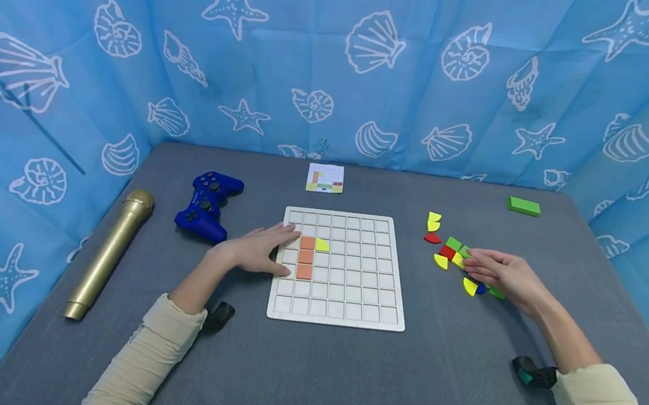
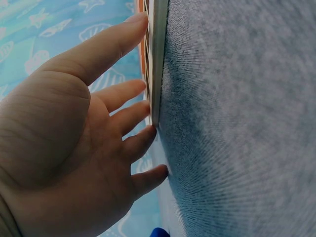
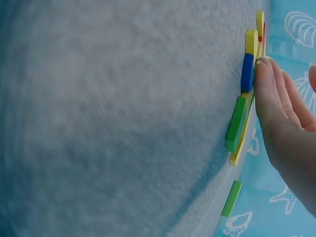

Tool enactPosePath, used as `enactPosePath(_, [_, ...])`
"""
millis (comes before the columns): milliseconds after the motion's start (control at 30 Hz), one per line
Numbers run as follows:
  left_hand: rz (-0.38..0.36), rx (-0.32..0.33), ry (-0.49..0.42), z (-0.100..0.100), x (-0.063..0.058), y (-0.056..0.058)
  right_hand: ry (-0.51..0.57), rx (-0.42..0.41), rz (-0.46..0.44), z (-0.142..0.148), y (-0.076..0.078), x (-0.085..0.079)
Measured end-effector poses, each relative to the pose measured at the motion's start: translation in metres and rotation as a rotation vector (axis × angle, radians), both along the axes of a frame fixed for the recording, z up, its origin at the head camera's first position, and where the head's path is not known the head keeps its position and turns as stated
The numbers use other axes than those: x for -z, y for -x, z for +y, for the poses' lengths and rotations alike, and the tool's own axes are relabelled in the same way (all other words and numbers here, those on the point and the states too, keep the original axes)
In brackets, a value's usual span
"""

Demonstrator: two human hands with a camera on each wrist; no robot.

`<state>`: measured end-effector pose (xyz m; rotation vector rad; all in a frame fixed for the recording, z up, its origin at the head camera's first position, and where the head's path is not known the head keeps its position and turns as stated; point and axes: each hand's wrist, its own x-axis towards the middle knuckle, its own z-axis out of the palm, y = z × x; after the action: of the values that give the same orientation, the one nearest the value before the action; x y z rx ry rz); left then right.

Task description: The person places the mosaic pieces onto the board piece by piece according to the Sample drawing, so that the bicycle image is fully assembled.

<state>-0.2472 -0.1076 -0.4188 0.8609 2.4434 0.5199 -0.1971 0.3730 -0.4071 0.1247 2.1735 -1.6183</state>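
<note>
The left hand (image 1: 257, 248) is resting, fingers spread, on the left edge of the white board (image 1: 355, 278). Right of it, the right hand (image 1: 503, 279) is extending over coloured pieces (image 1: 440, 261); whether it is grasping any, I cannot tell. Grey tabletop (image 1: 353, 384) is lying beneath the board, blue curtain (image 1: 339, 65) hanging behind.

The left hand (image 1: 254, 248) touches the left edge of a white grid board (image 1: 355, 277) bearing three orange squares (image 1: 306, 257) in a column and a yellow piece (image 1: 322, 245) beside the topmost. The right hand (image 1: 503, 277) is over scattered coloured pieces (image 1: 448, 252). A blue controller (image 1: 205, 206) and gold microphone (image 1: 111, 253) lie left on the grey tabletop (image 1: 341, 382).
</note>
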Motion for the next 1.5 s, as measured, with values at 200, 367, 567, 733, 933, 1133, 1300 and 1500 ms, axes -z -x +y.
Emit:
enactPosePath(200, [0.001, -0.003, -0.002, 0.0, 0.001, 0.0, -0.139, -0.108, 0.055, 0.002, -0.001, -0.002])
enactPosePath(367, [-0.002, -0.001, 0.0, -0.001, 0.002, 0.0, -0.223, -0.173, 0.089, -0.001, -0.003, -0.006])
enactPosePath(567, [0.003, 0.011, 0.001, -0.001, 0.0, -0.001, -0.269, -0.22, 0.162, 0.001, -0.007, -0.005])
enactPosePath(733, [0.006, 0.01, 0.001, -0.001, 0.0, -0.001, -0.293, -0.298, 0.264, 0.001, -0.008, -0.002])
enactPosePath(933, [0.009, 0.009, -0.008, -0.002, 0.001, -0.001, -0.41, -0.396, 0.373, -0.002, -0.008, 0.002])
enactPosePath(1133, [0.009, 0.009, -0.005, -0.002, 0.003, 0.0, -0.492, -0.406, 0.404, -0.003, -0.009, 0.003])
enactPosePath(1300, [0.003, 0.003, 0.001, -0.002, 0.004, 0.001, -0.51, -0.401, 0.407, -0.003, -0.007, 0.003])
enactPosePath(1500, [0.004, 0.002, 0.005, -0.001, 0.002, 0.0, -0.506, -0.401, 0.426, -0.003, -0.006, 0.005])
